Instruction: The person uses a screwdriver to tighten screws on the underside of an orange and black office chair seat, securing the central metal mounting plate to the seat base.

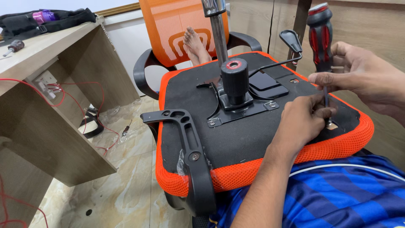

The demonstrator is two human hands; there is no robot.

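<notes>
An orange mesh office chair lies upturned on my lap, its black seat underside (236, 135) facing up. My right hand (363, 76) grips a red and black screwdriver (320, 36), held upright with its shaft pointing down to a screw hole (332, 125) near the seat's right edge. My left hand (301, 120) pinches the screwdriver's shaft low down, close to the tip. A black mechanism plate with a gas cylinder socket (234, 80) sits in the seat's middle. A black armrest bracket (190, 147) is fixed at the seat's left side.
A bare foot (195, 45) rests by the orange backrest (177, 29). A wooden desk (46, 105) with red wires (63, 95) stands at left, with another screwdriver (13, 47) and a black bag (42, 19) on top. A small tool (125, 130) lies on the tiled floor.
</notes>
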